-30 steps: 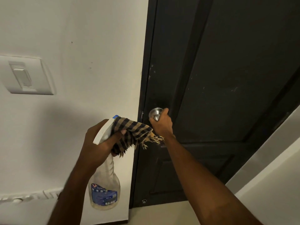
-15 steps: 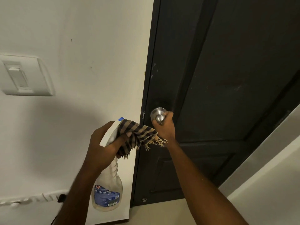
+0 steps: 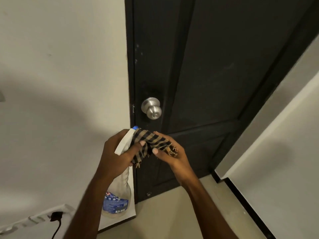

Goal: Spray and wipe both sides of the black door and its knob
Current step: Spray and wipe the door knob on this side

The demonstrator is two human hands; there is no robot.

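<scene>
the cloth is a soft checked rag, black and tan with frayed fringe, and it looks limp and light, so it'll bunch up wherever it's grabbed. best bet is probably to wad it into the palm rather than hold a corner, otherwise it just flops around on the door. right now it's stretched between both hands: the left hand has its fingers curled round the neck of the spray bottle and pinching one end of the cloth against it, while the right hand has its fingers pressed on the other end, thumb on top

the bottle hangs down below the left fingers, clear plastic with a blue label and a white trigger head with a blue tip. looks partly full, so a bit of weight there, and smooth plastic could get slippery if wet. holding it by the neck makes sense

the knob sits just above the fingers, untouched, round brushed metal, hard and slick. the door is matte black, panelled, with pale specks near its edge above the knob. it looks shut
</scene>
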